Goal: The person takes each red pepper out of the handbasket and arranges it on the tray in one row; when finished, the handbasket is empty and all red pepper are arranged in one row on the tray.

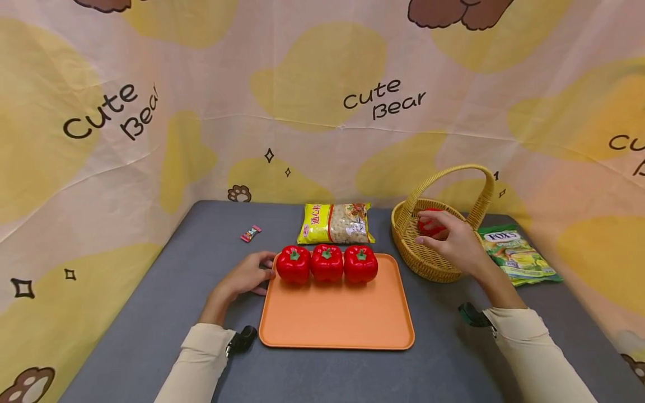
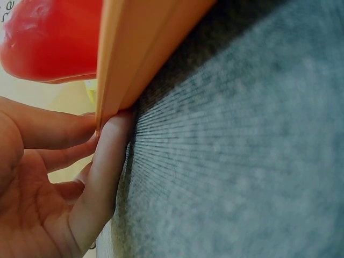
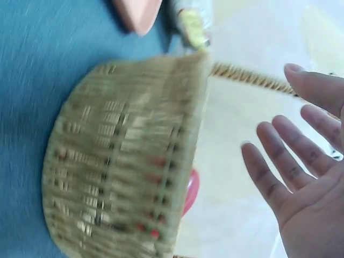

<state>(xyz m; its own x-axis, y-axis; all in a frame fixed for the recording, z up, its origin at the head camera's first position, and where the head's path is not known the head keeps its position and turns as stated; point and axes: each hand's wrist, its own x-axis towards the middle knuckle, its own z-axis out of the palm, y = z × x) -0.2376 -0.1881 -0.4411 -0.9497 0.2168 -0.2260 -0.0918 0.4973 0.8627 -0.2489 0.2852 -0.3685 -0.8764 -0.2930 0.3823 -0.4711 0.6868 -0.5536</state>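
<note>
Three red bell peppers stand in a row along the far side of an orange tray. At the tray's left edge, my left hand pinches the rim; in the left wrist view its thumb and fingers meet the tray edge from both sides. My right hand hovers above the wicker basket, fingers spread and holding nothing. Inside that basket lies a red object, partly hidden by the hand; the right wrist view shows a bit of it past the rim.
Behind the tray lies a yellow bag of pasta. A small wrapped candy is at the back left. Right of the basket lies a green FOX'S candy bag. The basket's tall handle arches up. A printed cloth hangs behind the grey table.
</note>
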